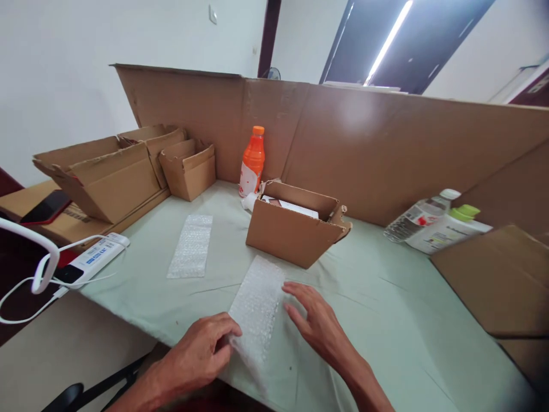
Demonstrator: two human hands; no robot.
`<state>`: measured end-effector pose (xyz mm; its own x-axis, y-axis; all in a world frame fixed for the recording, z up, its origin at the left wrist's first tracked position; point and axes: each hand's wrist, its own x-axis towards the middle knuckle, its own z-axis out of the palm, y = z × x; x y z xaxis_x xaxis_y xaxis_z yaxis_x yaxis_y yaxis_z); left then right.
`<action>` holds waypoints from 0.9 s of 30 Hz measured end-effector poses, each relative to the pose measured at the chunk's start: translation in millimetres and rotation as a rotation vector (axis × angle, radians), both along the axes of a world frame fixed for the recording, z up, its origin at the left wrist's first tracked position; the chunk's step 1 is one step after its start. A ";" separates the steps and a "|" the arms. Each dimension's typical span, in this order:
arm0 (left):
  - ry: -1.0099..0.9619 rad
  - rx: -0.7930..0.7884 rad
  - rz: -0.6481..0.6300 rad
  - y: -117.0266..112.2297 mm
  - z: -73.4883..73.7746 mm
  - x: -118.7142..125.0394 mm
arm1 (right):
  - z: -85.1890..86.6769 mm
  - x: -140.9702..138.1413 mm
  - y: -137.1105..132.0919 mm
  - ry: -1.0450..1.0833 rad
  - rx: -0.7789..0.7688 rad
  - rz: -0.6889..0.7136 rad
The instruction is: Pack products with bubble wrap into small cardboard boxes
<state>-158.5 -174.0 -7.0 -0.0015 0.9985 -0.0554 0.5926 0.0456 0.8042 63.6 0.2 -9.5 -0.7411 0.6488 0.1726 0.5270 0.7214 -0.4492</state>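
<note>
A sheet of bubble wrap lies on the pale green tablecloth near the front edge. My left hand rests at the sheet's lower left corner, fingers curled and pinching its edge. My right hand lies flat on the cloth with fingers stretched out, fingertips touching the sheet's right edge. Just behind the sheet stands an open cardboard box with white items inside.
A second bubble wrap sheet lies to the left. Empty cardboard boxes stand at the back left, an orange bottle by the cardboard wall, bottles lying at the right, flat cardboard beside them, a power strip at the left edge.
</note>
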 end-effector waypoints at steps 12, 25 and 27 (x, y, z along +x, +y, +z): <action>0.222 -0.067 0.357 -8.7 11.9 -91.3 | -20.7 -75.7 31.2 -0.087 0.015 -0.096; 0.437 -0.200 0.766 89.6 -18.5 -178.8 | -1.6 -56.0 55.3 0.061 -0.127 -0.031; 0.369 -0.156 0.783 90.2 -20.3 -177.5 | -3.9 -65.5 67.8 0.031 -0.134 -0.020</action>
